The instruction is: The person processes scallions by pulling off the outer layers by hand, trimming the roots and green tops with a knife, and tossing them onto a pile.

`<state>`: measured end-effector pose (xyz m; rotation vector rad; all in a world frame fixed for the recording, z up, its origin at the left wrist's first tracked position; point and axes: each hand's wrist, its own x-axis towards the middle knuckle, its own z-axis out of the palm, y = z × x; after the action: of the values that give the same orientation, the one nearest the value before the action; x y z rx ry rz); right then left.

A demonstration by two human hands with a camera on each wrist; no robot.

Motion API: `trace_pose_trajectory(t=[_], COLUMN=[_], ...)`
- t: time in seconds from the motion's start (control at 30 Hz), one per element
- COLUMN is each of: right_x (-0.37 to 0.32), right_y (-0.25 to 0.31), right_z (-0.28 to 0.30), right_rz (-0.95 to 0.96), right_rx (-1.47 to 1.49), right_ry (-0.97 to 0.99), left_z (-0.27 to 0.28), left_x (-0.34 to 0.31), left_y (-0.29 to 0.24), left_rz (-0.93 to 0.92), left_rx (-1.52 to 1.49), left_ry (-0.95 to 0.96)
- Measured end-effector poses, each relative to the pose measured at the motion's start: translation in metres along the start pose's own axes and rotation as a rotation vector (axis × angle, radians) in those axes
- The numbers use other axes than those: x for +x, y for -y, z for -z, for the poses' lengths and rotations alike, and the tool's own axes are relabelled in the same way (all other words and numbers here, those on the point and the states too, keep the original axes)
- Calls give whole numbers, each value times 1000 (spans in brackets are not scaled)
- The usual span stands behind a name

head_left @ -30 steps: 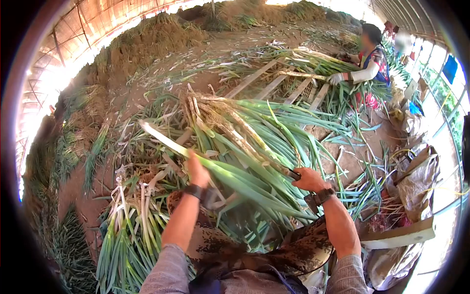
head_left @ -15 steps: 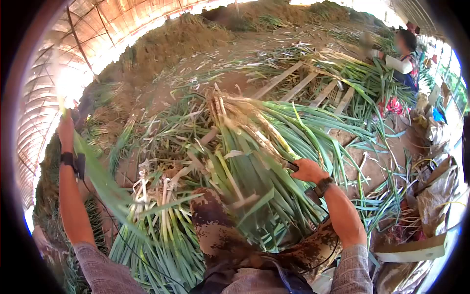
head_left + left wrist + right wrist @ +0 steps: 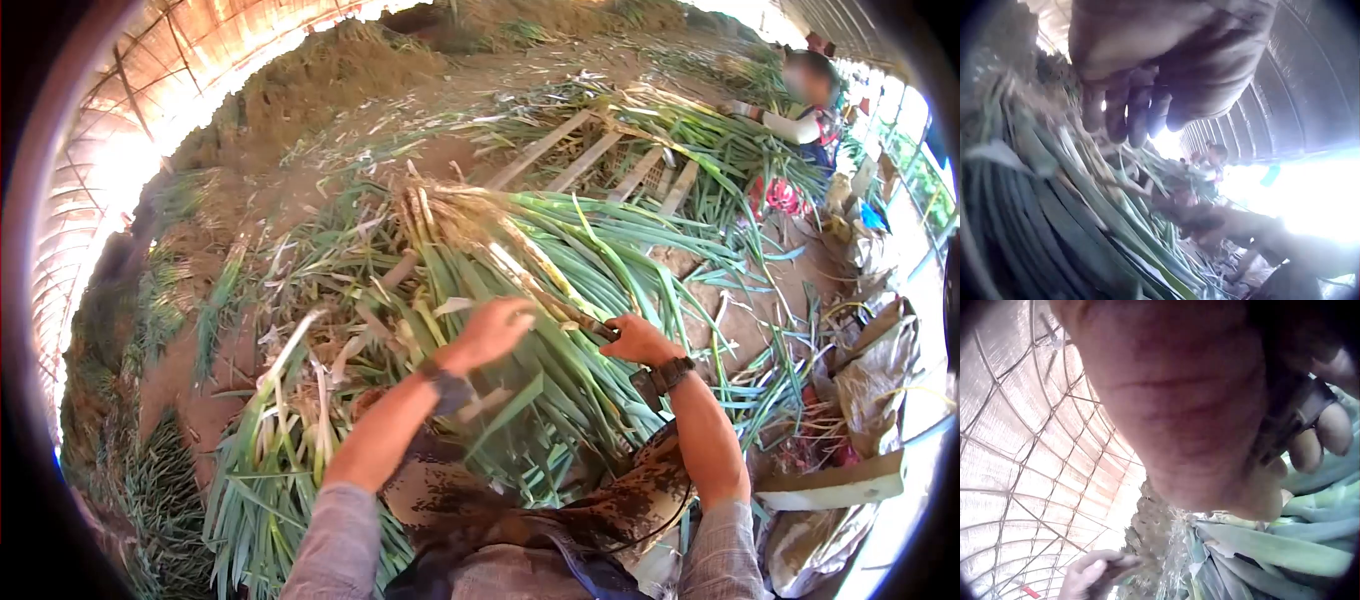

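In the head view my left hand (image 3: 488, 335) reaches over a large heap of long green onions (image 3: 560, 240), its fingers loosely extended and holding nothing. The left wrist view shows the same bare fingers (image 3: 1129, 112) hanging above the leaves. My right hand (image 3: 642, 342) is at the heap's right side, fingers curled round a black-handled tool (image 3: 1294, 422); its working end is hidden. Left of my knees lies a second pile of green onions (image 3: 260, 500), white ends away from me. One onion with a pale stem (image 3: 290, 350) lies on top of it.
Wooden slats (image 3: 585, 160) lie beyond the heap. Another person (image 3: 810, 110) works among more onions at the far right. Sacks (image 3: 880, 370) and a pale beam (image 3: 835, 482) lie at the right. Loose leaves and trimmings cover much of the earth floor (image 3: 180, 370).
My left hand carried a green onion from in front of me out to the far left, let it go, and is back over the heap without it. The right hand keeps its grip on the tool.
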<state>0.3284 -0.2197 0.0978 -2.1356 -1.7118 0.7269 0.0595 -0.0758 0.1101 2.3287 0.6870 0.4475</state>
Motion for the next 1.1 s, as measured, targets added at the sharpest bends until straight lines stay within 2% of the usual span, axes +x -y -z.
trace_pose_trajectory(t=[0.03,0.07,0.1,0.13,0.17,0.23,0.27,0.33,0.37,0.43,0.47,0.53,0.57,0.6,0.67,0.73,0.8,0.83,0.93,0.97,1.03,1.1], right_x=[-9,-17,-34,-39,-43,-55,-61,-68,-69,-67,-66,-64,-64,-64,-63,-60,-61,-59,-39,-35,-13,0], right_y=[-3,-5,8,-4,-20,-29,-32,-32,-40,-43,-43,-43,-44,-44,-42,-47,-39,-34,-33,-26,-30,-20], right_z=[1,5,19,19,18,20,20,23,15,11,11,13,13,12,12,8,6,5,-10,-11,-23,-21], right_rz=[9,18,-69,-85,-68,-100,-107,-132,-100,-69,-36,-46,-47,-48,-53,-54,-44,-31,43,51,80,82], right_rx=[-30,-59,-90,-94,-121,-154,-148,-63,-78,-69,-63,-43,-62,-79,-73,-114,-109,-103,-152,-145,-172,-186], right_ry=[-5,-16,38,41,60,91,94,240,208,171,128,71,55,42,47,56,17,-25,-61,-88,-66,-30], left_z=[-26,-47,-69,-88,-101,-110,-114,-102,-105,-117,-123,-140,-150,-151,-150,-179,-216,-171,-176,-193,-230,-225], left_x=[14,25,34,37,35,30,29,29,30,34,34,34,37,34,29,28,36,28,32,35,43,44], left_y=[-10,-14,-13,-10,-2,5,9,-7,-4,14,22,40,54,47,26,42,72,0,13,38,94,92], left_rz=[27,17,-38,-91,-95,-368,-369,-107,-106,31,32,331,469,471,471,403,437,646,607,608,492,504], left_rx=[-161,-173,-16,142,132,417,413,519,517,452,451,91,-222,-221,-197,-213,-675,-1026,-985,-984,-623,-708], left_ry=[90,103,149,192,198,257,267,499,503,380,382,-165,-196,-190,-487,-525,-543,-466,-527,-534,-619,-617])
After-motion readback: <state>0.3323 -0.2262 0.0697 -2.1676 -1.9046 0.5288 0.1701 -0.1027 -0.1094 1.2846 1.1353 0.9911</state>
